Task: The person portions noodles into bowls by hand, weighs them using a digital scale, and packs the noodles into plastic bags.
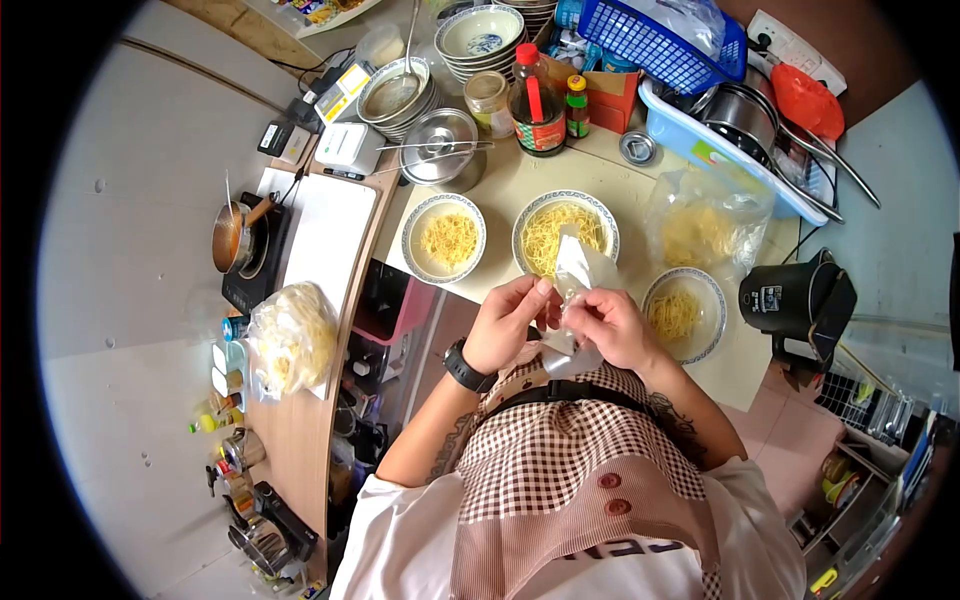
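Both of my hands meet at the front edge of the table and pinch a silvery, shiny packet (583,264). My left hand (514,318) is closed at its left edge, and my right hand (607,322) grips it from the right. The packet's upper part covers some of a patterned bowl (519,247) of yellow noodles (562,228). To the left stands a second bowl (411,252) with noodles (448,240). Close to my right hand is a third bowl (713,325), holding a smaller portion of noodles (674,315). The packet's print and contents cannot be made out.
A clear bag of noodles (700,228) lies at the right, near a black kettle (790,305). Behind the bowls stand a lidded steel pot (440,145), a sauce bottle (538,115) and stacked bowls (480,45). Another bag (292,340) rests on the left counter.
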Demonstrator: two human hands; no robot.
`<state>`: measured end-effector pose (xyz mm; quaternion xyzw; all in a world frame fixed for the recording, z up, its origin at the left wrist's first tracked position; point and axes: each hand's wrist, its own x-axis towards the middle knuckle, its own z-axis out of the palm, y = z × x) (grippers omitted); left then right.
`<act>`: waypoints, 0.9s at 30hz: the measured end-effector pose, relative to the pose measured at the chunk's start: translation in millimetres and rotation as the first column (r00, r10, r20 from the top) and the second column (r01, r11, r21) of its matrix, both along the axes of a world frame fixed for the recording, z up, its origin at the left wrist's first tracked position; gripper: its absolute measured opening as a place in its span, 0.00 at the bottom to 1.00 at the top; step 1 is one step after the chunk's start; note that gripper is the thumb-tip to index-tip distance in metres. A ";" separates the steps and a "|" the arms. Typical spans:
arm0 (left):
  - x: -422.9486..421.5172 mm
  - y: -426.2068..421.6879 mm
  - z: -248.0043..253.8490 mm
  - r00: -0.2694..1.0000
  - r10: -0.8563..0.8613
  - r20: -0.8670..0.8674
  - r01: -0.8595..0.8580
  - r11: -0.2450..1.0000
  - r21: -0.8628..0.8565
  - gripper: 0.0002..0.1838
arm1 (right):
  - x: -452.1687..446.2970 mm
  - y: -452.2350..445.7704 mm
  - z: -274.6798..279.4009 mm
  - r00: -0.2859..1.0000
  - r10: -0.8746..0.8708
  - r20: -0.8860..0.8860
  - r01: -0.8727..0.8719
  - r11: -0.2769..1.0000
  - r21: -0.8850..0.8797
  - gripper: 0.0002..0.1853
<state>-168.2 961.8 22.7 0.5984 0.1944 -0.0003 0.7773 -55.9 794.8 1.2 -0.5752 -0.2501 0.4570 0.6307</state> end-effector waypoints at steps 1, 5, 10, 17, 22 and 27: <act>-3.0 -1.8 -0.3 1.000 0.004 0.012 -0.004 1.000 -0.029 0.19 | -1.1 -0.2 0.5 1.000 -0.010 0.022 0.010 1.000 0.001 0.14; -7.8 -8.0 -4.3 0.997 -0.060 0.039 0.061 0.998 -0.012 0.13 | 0.5 0.5 14.4 0.998 -0.021 -0.065 0.017 0.998 -0.055 0.19; -3.9 -8.3 3.5 0.993 -0.115 -0.013 0.111 0.912 0.395 0.20 | -4.4 3.6 0.4 0.998 -0.068 -0.016 0.068 0.998 0.004 0.12; -3.7 -4.8 5.5 0.982 -0.187 -0.022 0.182 0.910 0.373 0.14 | -0.5 0.7 -2.6 0.990 0.006 -0.139 -0.003 1.000 0.022 0.09; -12.6 -8.2 -8.9 0.993 -0.094 0.078 0.106 0.980 -0.169 0.08 | 0.9 -5.7 -17.0 0.913 0.097 -0.396 0.003 0.970 0.244 0.06; -12.9 -4.5 -14.6 0.991 -0.062 0.121 0.089 0.970 -0.227 0.07 | 2.4 -8.8 -5.2 0.938 0.069 -0.339 -0.009 0.984 0.176 0.03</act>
